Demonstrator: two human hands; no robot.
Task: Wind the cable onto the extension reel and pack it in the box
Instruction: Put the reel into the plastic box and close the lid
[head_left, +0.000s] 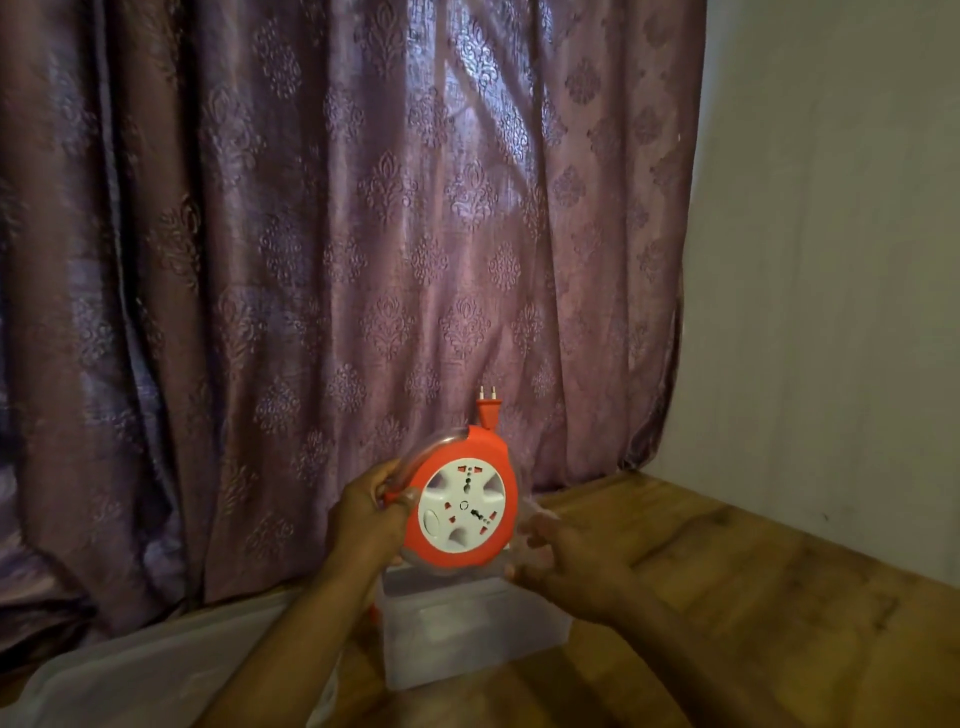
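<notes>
Packing is the step we are judging in hand: our left hand (370, 512) is gripping the wound extension reel (464, 506) above the clear box (470, 631), right hand (563, 564) steadying its transparent casing; next, we are lowering it in.

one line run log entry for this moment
reel: held above box | left hand: gripping reel | right hand: at reel edge | plug: up

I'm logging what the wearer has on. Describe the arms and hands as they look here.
Both forearms are bare as far as the picture shows: no sleeve or cuff. The left hand and right hand wear no gloves, and I see no ring, watch or bracelet, though dim light and blur could hide something small.
</notes>
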